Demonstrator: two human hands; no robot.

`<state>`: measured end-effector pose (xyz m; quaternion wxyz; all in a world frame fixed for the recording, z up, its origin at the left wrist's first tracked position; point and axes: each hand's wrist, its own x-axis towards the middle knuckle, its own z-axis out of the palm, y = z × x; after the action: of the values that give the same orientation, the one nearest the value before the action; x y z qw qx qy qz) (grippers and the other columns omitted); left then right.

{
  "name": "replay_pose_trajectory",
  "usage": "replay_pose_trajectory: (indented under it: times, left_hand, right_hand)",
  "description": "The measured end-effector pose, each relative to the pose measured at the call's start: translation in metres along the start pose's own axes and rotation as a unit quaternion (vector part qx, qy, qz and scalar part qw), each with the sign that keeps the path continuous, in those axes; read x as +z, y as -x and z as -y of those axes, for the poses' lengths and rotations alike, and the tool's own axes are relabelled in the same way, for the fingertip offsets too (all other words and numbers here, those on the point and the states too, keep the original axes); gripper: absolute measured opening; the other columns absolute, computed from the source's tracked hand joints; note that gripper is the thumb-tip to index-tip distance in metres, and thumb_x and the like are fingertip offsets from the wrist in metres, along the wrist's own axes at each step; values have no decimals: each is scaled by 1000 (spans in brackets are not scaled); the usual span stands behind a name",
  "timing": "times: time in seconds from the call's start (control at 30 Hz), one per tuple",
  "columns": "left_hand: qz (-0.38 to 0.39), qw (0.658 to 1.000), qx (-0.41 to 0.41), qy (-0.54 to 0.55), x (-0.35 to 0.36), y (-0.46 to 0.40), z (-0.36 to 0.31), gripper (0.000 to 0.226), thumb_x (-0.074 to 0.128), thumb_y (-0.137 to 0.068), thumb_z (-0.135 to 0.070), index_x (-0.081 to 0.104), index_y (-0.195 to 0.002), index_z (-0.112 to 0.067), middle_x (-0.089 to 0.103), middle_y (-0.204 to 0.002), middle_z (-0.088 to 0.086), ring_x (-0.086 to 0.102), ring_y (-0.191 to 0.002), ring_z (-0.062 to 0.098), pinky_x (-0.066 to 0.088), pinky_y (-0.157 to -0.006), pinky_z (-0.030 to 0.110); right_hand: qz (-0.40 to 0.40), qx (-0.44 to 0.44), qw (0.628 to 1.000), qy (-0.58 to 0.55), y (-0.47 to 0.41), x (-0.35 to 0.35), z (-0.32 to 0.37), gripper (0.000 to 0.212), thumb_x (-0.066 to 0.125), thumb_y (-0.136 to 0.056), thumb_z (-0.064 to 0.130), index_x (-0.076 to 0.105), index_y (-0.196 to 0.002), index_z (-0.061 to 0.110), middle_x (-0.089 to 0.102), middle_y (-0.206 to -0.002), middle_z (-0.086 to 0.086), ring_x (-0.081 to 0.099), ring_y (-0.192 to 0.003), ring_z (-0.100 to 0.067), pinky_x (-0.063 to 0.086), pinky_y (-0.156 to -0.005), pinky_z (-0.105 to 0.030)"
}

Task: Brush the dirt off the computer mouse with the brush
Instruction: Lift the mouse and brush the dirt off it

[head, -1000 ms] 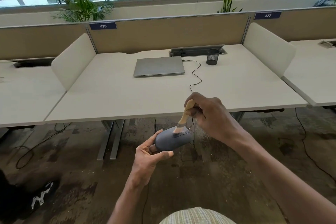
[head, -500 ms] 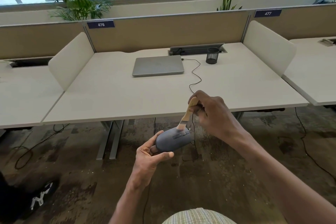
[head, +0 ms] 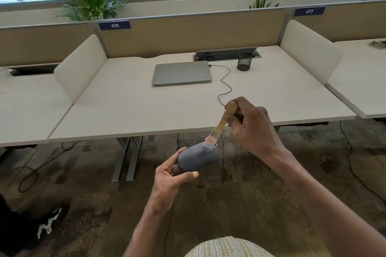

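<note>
The left hand (head: 170, 175) holds the grey mouse (head: 197, 157) in curled fingers, out over the floor in front of the table (head: 129, 110). At its one o'clock, the right hand (head: 251, 126) grips the wooden brush (head: 222, 124), bristles touching the mouse's far end.

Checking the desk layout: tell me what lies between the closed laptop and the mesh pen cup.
In the head view, between the laptop and the pen cup lies bare desk crossed by a thin black cable that plugs into the laptop's right edge.
</note>
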<state>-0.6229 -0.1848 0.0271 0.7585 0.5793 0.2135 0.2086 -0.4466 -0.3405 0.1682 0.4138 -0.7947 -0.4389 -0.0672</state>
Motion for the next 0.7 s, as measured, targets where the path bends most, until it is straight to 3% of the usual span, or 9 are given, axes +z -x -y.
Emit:
replay_pose_trajectory:
  times: [0.17, 0.27, 0.4, 0.5, 0.6, 0.7]
  left_hand:
    - [2, 1000, -1, -1, 3, 2, 1, 84, 95, -52, -16, 68, -131, -23, 75, -118, 4, 73, -113, 30, 64, -82, 30]
    - [7, 1000, 1, 1, 4, 4, 0, 84, 94, -52, -15, 67, -132, -21, 75, -118, 4, 73, -113, 30, 64, -82, 30]
    - [0, 1000, 0, 3, 2, 7, 0, 84, 95, -52, -15, 68, -132, -22, 75, -120, 6, 73, -113, 30, 64, -82, 30]
    - [0, 1000, 3, 7, 2, 7, 0, 84, 95, -53, -14, 67, -132, -23, 75, -121, 8, 73, -113, 31, 64, -81, 30]
    - [7, 1000, 5, 7, 3, 6, -1, 84, 94, -53, -13, 67, -132, -22, 74, -122, 10, 73, -113, 31, 64, -81, 29]
    - [8, 1000, 3, 1, 4, 7, -1, 82, 95, -53, -15, 69, -130, -25, 73, -124, 10, 72, -114, 31, 64, -82, 30]
  right_hand:
    - [16, -9, 1000, -8, 0, 6, 6, 19, 68, -93, 10, 61, -111, 11, 72, -86, 0, 64, -66, -10, 48, -57, -12]
    - [32, -4, 999, 12, -1, 10, 3, 21, 68, -93, 10, 61, -113, 9, 72, -88, -3, 58, -63, -6, 43, -55, -5]
    - [14, 26, 999, 38, -4, 2, -7, 19, 65, -95, 14, 60, -113, 12, 72, -87, -3, 59, -63, -10, 41, -51, -11]
    - [13, 25, 1000, 8, -4, -1, -6, 19, 67, -95, 14, 61, -113, 14, 72, -87, 0, 62, -66, -6, 46, -55, -11]
    - [40, 16, 999, 10, -1, 4, -7, 24, 67, -94, 13, 60, -117, 12, 73, -92, -4, 65, -71, -12, 47, -58, -9]
    - [23, 18, 999, 37, -3, 5, -11, 23, 64, -96, 15, 59, -118, 12, 71, -87, -4, 56, -60, -5, 42, -52, -11]
